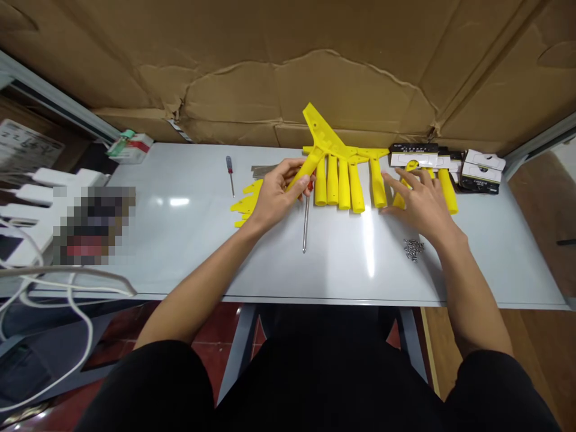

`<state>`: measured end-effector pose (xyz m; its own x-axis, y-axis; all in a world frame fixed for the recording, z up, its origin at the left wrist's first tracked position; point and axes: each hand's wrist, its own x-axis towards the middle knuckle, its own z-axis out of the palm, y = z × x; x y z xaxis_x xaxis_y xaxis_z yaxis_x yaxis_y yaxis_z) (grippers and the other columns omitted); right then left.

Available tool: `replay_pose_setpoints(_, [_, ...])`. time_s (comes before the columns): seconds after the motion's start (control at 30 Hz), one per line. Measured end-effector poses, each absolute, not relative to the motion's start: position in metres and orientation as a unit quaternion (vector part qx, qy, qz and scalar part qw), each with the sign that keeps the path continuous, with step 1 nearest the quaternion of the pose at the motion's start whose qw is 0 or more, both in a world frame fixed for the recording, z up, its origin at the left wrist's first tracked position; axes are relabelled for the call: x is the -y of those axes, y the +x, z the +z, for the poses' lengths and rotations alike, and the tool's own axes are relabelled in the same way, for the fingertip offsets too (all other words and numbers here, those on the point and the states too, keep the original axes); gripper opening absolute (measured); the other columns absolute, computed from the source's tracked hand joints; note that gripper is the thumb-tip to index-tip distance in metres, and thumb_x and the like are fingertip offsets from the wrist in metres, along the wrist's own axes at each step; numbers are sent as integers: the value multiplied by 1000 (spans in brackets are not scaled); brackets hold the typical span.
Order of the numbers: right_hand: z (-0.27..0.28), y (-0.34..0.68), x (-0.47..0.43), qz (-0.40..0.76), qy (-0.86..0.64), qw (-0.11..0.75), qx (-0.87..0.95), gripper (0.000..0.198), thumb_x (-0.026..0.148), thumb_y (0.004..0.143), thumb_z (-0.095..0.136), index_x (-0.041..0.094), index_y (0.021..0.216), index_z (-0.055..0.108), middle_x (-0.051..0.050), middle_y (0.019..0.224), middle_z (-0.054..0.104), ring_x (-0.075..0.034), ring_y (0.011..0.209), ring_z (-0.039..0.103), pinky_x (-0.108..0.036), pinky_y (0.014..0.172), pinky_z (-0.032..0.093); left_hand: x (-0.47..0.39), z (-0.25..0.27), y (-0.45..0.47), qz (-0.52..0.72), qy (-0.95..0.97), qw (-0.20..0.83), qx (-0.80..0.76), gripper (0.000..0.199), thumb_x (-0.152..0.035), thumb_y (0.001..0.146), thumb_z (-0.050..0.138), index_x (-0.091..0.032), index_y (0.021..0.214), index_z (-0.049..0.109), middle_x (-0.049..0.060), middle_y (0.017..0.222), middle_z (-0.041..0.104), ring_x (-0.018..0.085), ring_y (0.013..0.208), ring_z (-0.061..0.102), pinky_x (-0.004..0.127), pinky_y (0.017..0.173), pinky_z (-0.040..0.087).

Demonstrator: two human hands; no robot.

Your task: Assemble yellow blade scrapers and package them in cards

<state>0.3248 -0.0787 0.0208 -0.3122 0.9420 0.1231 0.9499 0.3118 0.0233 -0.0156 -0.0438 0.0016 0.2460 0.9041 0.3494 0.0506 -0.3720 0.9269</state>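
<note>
My left hand (pixel 281 189) is closed around the grip of a yellow plastic scraper handle (pixel 326 135), its wide head raised and angled up to the right. Below that hand lies a long screwdriver (pixel 306 222) with a red grip partly hidden by my fingers. Several more yellow handles (pixel 344 186) lie side by side on the table. My right hand (pixel 420 198) is over another yellow handle (pixel 399 197) at the right of the row, fingers spread; whether they touch it is unclear. A small pile of screws (pixel 413 249) lies just nearer to me.
Black-and-white boxes (pixel 481 171) stand at the back right. Flat yellow pieces (pixel 247 204) lie left of my left hand, near a small screwdriver (pixel 230 175). White cables (pixel 74 300) and a white rack (pixel 63 192) occupy the left end. Cardboard (pixel 288 78) walls the table's back.
</note>
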Motion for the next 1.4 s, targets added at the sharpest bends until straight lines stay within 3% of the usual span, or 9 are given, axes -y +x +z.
replay_pose_setpoints(0.2, [15,348,79,-16,-612,42,790,39,31,97,53,18,124,78,-12,152,54,-39,135,47,-57,99,55,45,1,-16,496,661,420,-375,37,-45,97,74,-21,125,68,7,104,77,12,71,70,23,59,57])
replay_pose_setpoints(0.47, [10,349,74,-33,-625,109,773,29,23,93,49,14,88,77,-11,103,73,-26,106,58,-42,84,52,48,2,-14,488,660,423,-384,41,-44,93,78,-18,123,68,8,106,77,11,73,70,22,62,58])
replay_pose_setpoints(0.63, [15,346,68,-79,-632,174,751,32,29,98,50,15,97,78,-11,93,73,-24,95,62,-39,78,49,48,9,-16,480,673,394,-401,43,-46,95,75,-18,125,67,11,114,78,17,89,74,30,76,62])
replay_pose_setpoints(0.77, [29,315,95,-67,-539,320,776,31,30,102,49,17,106,76,-8,102,75,-20,99,67,-38,90,56,57,25,-20,415,772,252,-410,34,-44,102,66,-21,128,70,11,119,77,23,107,73,41,97,57])
replay_pose_setpoints(0.87, [32,287,136,86,-495,421,755,27,33,102,56,19,119,71,-7,112,75,-14,91,70,-33,87,59,82,29,-22,363,834,138,-391,33,-39,106,59,-20,131,70,11,117,77,25,106,70,43,97,56])
replay_pose_setpoints(0.97, [24,267,172,349,-506,462,639,53,48,95,68,20,139,60,-9,118,73,-11,77,70,-28,69,60,119,18,-19,335,873,76,-345,34,-33,109,54,-18,136,68,12,117,76,25,106,69,42,91,57])
replay_pose_setpoints(1.1, [7,259,198,537,-505,435,517,64,55,78,85,14,123,66,-3,81,70,-10,56,62,-23,48,51,163,-6,-11,306,892,21,-333,34,-22,108,53,-14,139,65,12,114,78,24,96,68,39,80,57])
replay_pose_setpoints(1.27, [-5,262,209,533,-549,419,490,75,51,73,89,14,133,62,-6,92,73,-10,61,63,-23,48,53,187,-29,-7,268,894,-40,-358,36,-10,103,53,-15,135,68,12,115,80,31,104,65,42,74,56])
replay_pose_setpoints(1.4, [-5,268,232,438,-583,451,514,45,47,86,77,16,118,69,-9,106,73,-9,60,63,-23,47,52,193,-35,-3,228,901,-52,-366,39,-7,102,51,-16,136,68,15,118,79,33,106,64,47,76,56])
